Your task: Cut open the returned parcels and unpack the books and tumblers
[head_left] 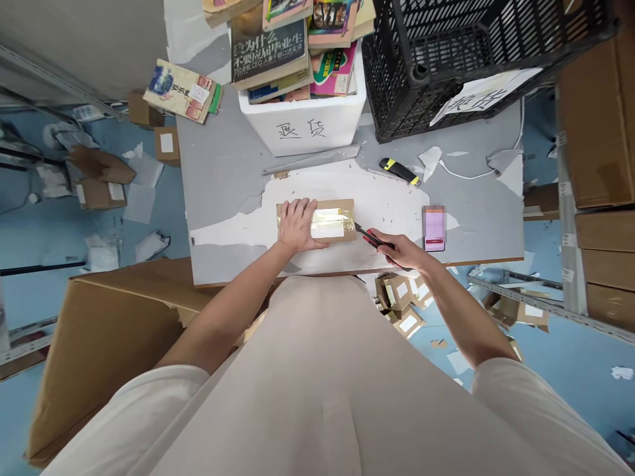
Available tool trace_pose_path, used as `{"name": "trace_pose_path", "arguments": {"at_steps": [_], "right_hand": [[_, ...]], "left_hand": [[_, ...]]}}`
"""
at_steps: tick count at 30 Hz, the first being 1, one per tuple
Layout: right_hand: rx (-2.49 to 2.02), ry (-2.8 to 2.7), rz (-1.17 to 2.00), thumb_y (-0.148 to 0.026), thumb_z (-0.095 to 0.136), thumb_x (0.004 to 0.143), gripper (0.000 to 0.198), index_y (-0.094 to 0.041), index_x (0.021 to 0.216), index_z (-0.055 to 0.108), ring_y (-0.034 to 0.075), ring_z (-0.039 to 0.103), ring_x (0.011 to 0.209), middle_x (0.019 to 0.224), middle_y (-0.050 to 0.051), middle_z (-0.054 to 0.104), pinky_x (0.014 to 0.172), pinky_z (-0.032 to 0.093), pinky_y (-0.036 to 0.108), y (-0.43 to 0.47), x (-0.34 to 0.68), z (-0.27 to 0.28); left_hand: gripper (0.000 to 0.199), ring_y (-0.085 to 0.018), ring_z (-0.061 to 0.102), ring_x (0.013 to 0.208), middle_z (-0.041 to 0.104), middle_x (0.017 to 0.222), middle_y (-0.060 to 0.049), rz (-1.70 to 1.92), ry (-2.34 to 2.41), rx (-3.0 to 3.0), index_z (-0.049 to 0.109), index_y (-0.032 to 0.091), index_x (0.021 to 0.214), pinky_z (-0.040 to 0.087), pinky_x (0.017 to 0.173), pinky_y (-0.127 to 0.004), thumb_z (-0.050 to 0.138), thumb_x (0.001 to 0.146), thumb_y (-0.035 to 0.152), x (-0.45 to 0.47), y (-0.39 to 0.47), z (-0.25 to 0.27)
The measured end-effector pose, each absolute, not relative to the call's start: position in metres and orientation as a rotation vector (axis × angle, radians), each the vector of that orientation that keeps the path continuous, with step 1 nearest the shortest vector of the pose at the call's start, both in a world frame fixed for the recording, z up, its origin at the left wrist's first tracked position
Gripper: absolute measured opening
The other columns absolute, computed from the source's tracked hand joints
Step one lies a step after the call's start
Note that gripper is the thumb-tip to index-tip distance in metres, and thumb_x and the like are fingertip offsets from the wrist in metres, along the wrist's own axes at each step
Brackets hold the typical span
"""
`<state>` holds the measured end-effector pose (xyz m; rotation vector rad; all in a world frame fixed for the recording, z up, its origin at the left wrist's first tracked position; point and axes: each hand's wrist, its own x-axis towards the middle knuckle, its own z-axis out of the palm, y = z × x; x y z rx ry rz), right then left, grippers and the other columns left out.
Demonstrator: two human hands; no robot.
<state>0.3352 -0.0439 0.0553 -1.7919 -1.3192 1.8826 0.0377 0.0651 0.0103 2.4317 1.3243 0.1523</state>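
Note:
A small brown cardboard box [342, 206] with clear tape and a white label lies on the table in front of me. My left hand [296, 227] rests on the box's left part with its fingers stretched out, pressing on it. In my right hand [397, 249] is a black and red utility knife [368, 235], the fingers wrapped round its handle. The knife's tip meets the right end of the box. Whether the blade has cut into the tape cannot be made out.
A white bin [302, 129] full of books and a black plastic crate [407, 99] stand at the back. A yellow and black cutter [399, 170] and a phone [434, 228] lie to the right. Books [181, 91] lie back left. A large carton [114, 311] stands left of me.

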Motion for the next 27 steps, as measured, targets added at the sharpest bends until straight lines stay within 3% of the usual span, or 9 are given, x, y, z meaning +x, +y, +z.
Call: {"name": "trace_pose_path", "arguments": {"at_steps": [7,11,13,16,19,22,24,27], "right_hand": [[-1.692,-1.15,1.823,-0.033,0.059,0.085,0.062,-0.029,0.145,0.042,0.005,0.049,0.046,0.08,-0.002,0.062,0.043,0.043,0.019,-0.078,0.33,0.042],[-1.699,-0.897,1.589,-0.043,0.065,0.08,0.068,-0.028,0.142,0.042,0.008,0.055,0.049,0.087,0.0,0.067,0.046,0.049,0.024,-0.102,0.32,0.032],[-1.663,-0.677,1.436,-0.047,0.067,0.077,0.062,-0.025,0.132,0.05,0.009,0.057,0.05,0.088,0.0,0.068,0.047,0.051,0.025,-0.107,0.308,0.028],[-1.563,-0.393,1.291,-0.049,0.074,0.071,0.043,-0.021,0.098,0.057,0.007,0.057,0.05,0.085,-0.001,0.066,0.046,0.051,0.023,-0.098,0.278,0.022],[-1.483,-0.202,1.264,-0.046,0.079,0.063,0.045,-0.022,0.089,0.051,0.006,0.057,0.051,0.088,-0.003,0.065,0.046,0.051,0.022,-0.079,0.24,0.016],[-1.474,-0.097,1.259,-0.047,0.079,0.062,0.048,-0.023,0.09,0.048,0.009,0.063,0.059,0.09,-0.003,0.063,0.049,0.053,0.023,-0.061,0.212,0.008],[-1.491,-0.082,1.209,-0.046,0.079,0.063,0.047,-0.023,0.091,0.048,0.011,0.066,0.064,0.089,-0.003,0.063,0.053,0.055,0.024,-0.048,0.206,0.004],[-1.484,-0.169,1.134,-0.041,0.076,0.068,0.041,-0.023,0.091,0.047,0.009,0.066,0.064,0.093,-0.002,0.065,0.064,0.058,0.026,-0.022,0.214,-0.001]], "left_hand": [[0.116,-0.04,0.036,0.129,0.044,0.138,-0.02,0.075,1.328,2.446,0.032,0.013,0.144,0.011,0.116,-0.054,0.072,0.051,0.07,0.039,0.064,0.019],[0.119,-0.04,0.033,0.133,0.042,0.142,-0.02,0.023,1.314,2.474,0.031,0.012,0.146,0.009,0.117,-0.053,0.072,0.051,0.071,0.038,0.064,0.023],[0.118,-0.041,0.032,0.134,0.04,0.145,-0.021,0.016,1.278,2.481,0.031,0.011,0.146,0.009,0.116,-0.053,0.07,0.052,0.071,0.036,0.067,0.023],[0.098,-0.037,0.031,0.138,0.038,0.149,-0.019,-0.016,1.198,2.449,0.032,0.012,0.146,0.014,0.116,-0.052,0.058,0.07,0.067,0.029,0.079,0.026],[0.07,-0.031,0.03,0.141,0.038,0.151,-0.013,-0.012,1.202,2.35,0.029,0.015,0.147,0.019,0.115,-0.049,0.041,0.088,0.049,0.017,0.095,0.026],[0.058,-0.031,0.04,0.135,0.049,0.142,-0.014,0.117,1.398,2.174,0.044,0.014,0.139,0.028,0.112,-0.047,0.043,0.088,0.041,-0.002,0.109,0.021],[0.047,-0.029,0.055,0.119,0.062,0.127,-0.013,0.223,1.519,1.937,0.06,0.016,0.123,0.039,0.105,-0.043,0.046,0.086,0.041,-0.017,0.112,0.014],[0.038,-0.023,0.066,0.093,0.071,0.108,-0.009,0.419,1.565,1.496,0.069,0.018,0.103,0.052,0.088,-0.037,0.05,0.082,0.044,-0.037,0.099,0.001]]}}
